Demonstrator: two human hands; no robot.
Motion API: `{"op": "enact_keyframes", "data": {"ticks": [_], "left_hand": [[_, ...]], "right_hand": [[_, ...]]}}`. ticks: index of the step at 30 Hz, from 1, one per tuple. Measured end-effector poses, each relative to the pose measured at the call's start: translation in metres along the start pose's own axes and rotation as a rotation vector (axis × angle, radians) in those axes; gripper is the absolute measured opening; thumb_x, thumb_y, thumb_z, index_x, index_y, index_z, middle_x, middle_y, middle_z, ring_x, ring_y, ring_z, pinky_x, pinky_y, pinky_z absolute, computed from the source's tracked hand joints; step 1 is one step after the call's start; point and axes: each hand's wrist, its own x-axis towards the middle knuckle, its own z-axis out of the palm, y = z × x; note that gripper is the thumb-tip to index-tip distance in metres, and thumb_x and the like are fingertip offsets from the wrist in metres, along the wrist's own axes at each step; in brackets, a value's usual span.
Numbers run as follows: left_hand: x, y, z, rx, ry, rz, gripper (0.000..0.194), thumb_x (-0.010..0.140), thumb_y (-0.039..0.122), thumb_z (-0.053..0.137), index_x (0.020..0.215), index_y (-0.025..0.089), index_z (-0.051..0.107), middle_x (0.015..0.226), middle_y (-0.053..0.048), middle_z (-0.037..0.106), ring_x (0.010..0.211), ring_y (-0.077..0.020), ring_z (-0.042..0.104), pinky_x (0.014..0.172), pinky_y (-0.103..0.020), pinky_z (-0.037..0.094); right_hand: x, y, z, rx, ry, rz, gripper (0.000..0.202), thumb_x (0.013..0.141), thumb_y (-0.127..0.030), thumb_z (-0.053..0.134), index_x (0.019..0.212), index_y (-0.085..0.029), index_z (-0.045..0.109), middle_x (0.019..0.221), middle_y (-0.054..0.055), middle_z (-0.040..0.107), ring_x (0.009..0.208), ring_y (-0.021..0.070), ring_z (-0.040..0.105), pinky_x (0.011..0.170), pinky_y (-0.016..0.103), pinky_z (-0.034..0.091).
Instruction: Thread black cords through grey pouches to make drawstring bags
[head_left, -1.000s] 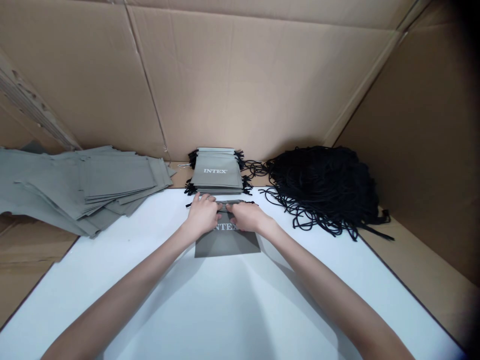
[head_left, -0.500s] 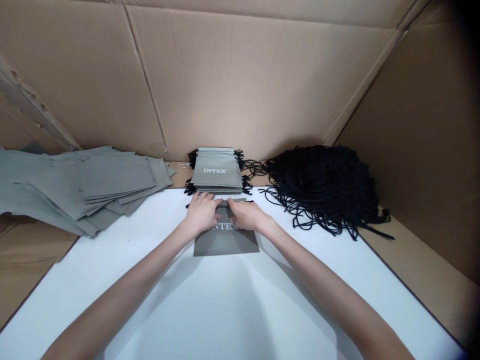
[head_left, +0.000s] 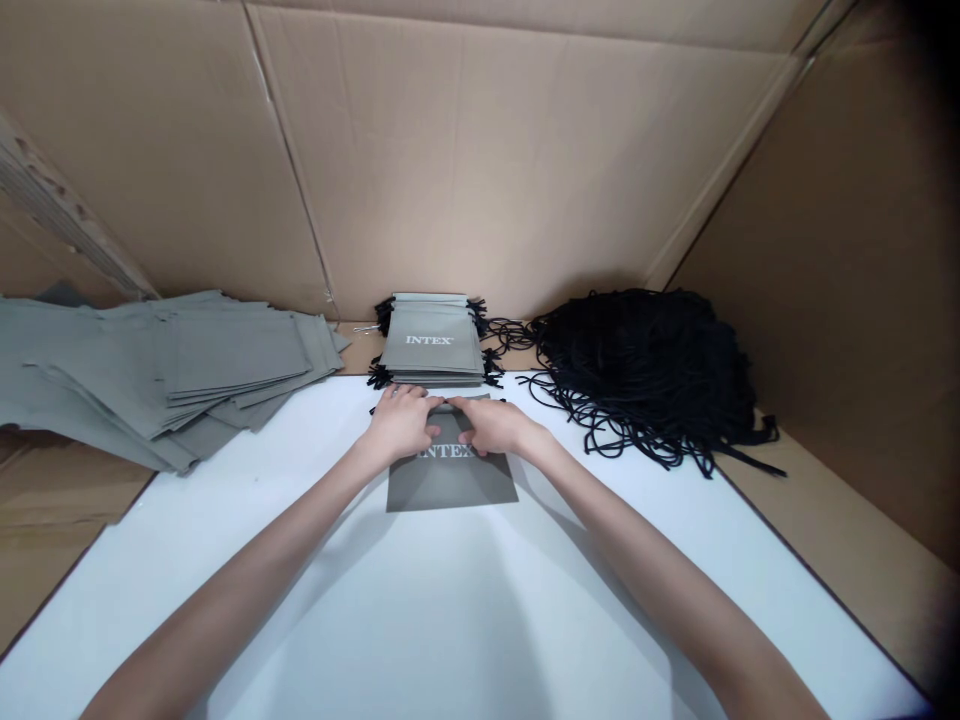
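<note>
here, gray pouch (head_left: 452,487) flat, print (head_left: 448,451) upright, long axis unclear, left hand (head_left: 402,422), right hand (head_left: 493,425) touching far end, grip closure unclear

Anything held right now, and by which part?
Left grip and right grip are at the far edge of the gray INTEX piece; whether pinching or just pressing, I can't tell.

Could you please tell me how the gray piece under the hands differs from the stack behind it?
The gray piece lies alone, while the stack has several layers. The left hand and right hand partly cover the gray piece, whereas the stack's lettering is uncovered. Both are gray with white INTEX lettering.
</note>
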Motion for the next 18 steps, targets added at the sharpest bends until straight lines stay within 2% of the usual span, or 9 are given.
{"op": "enact_keyframes", "data": {"ticks": [5, 8, 13, 16, 18], "left_hand": [[0.001, -0.002, -0.001, -0.027, -0.007, 0.001, 0.047, 0.084, 0.034, 0.066, 0.129, 0.023, 0.061, 0.126, -0.011, 0.064, 0.12, -0.0317, 0.057, 0.105, -0.043, 0.039], [0.003, -0.005, -0.002, -0.047, -0.008, -0.014, 0.045, 0.082, 0.038, 0.067, 0.124, 0.021, 0.061, 0.125, -0.01, 0.065, 0.119, -0.0312, 0.057, 0.103, -0.042, 0.04], [0.007, -0.016, -0.007, -0.091, -0.043, -0.059, 0.048, 0.077, 0.049, 0.072, 0.117, 0.023, 0.064, 0.127, -0.007, 0.066, 0.114, -0.0303, 0.061, 0.089, -0.036, 0.048], [0.007, -0.028, -0.014, -0.111, -0.08, -0.087, 0.041, 0.075, 0.045, 0.072, 0.111, 0.026, 0.067, 0.126, -0.004, 0.067, 0.108, -0.0284, 0.065, 0.08, -0.032, 0.049], [0.007, -0.036, -0.02, -0.119, -0.112, -0.102, 0.036, 0.074, 0.041, 0.072, 0.107, 0.026, 0.069, 0.118, -0.004, 0.071, 0.104, -0.0282, 0.067, 0.076, -0.031, 0.048]], "right_hand": [[-0.001, 0.002, -0.001, 0.042, -0.015, 0.01, 0.065, 0.084, -0.023, 0.063, 0.145, -0.024, 0.041, 0.07, 0.0, 0.075, 0.089, 0.0228, 0.071, 0.064, 0.026, 0.041], [0.001, 0.006, -0.001, 0.049, 0.006, 0.033, 0.062, 0.083, -0.029, 0.067, 0.141, -0.026, 0.044, 0.068, -0.002, 0.074, 0.089, 0.0222, 0.071, 0.064, 0.026, 0.04], [0.008, 0.02, -0.004, 0.005, 0.099, 0.125, 0.069, 0.071, -0.049, 0.08, 0.129, -0.021, 0.055, 0.09, 0.007, 0.076, 0.099, 0.0282, 0.068, 0.069, 0.028, 0.04], [0.009, 0.029, -0.008, -0.015, 0.112, 0.15, 0.068, 0.068, -0.05, 0.082, 0.124, -0.021, 0.059, 0.108, 0.011, 0.074, 0.101, 0.0298, 0.067, 0.069, 0.028, 0.04], [0.008, 0.035, -0.011, -0.018, 0.111, 0.151, 0.059, 0.07, -0.046, 0.081, 0.121, -0.022, 0.063, 0.11, 0.011, 0.073, 0.103, 0.0298, 0.067, 0.07, 0.029, 0.04]]}}
